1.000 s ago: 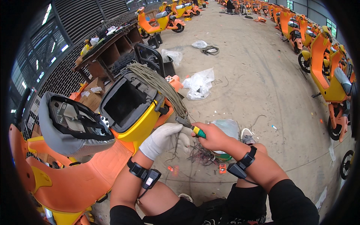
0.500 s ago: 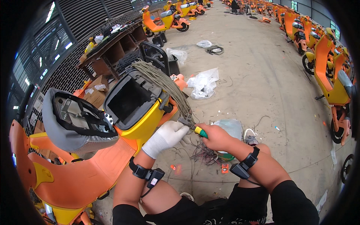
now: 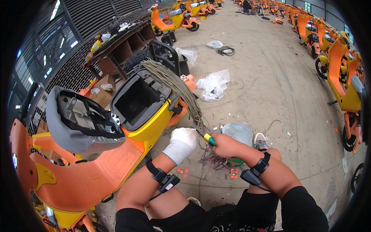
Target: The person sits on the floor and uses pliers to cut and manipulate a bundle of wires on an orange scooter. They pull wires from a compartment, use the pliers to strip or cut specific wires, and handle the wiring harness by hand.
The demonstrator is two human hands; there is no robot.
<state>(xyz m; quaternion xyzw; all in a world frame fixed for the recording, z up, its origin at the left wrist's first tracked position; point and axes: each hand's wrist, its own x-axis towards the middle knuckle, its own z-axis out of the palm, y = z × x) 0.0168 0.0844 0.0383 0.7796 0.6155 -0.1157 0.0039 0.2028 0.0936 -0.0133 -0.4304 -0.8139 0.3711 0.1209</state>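
Note:
In my bare right hand point(image 3: 226, 146) are pliers point(image 3: 209, 139) with green and yellow handles, their metal jaws pointing up and left. Just left of the jaws is my left hand point(image 3: 181, 142), in a white knit glove. It is closed with its back up, and what its fingers hold is hidden. A thick bundle of grey-green cables point(image 3: 170, 83) drapes over the rear of an orange and yellow scooter point(image 3: 148, 133), its loose ends hanging near the jaws. The scooter's grey seat point(image 3: 79, 120) is tipped up beside the uncovered black storage box point(image 3: 135, 98).
Below my hands lie tangled wire scraps point(image 3: 212, 159) beside a container covered with clear plastic point(image 3: 237, 132). White plastic sheeting point(image 3: 214, 87) is on the concrete floor. A brown desk point(image 3: 116, 52) stands at the back left, and rows of scooters point(image 3: 336, 73) line the right.
My left hand has turned over and drawn slightly away from the cable bundle, its back now up. The pliers remain in my right hand, jaws more in sight. The whole view has shifted slightly.

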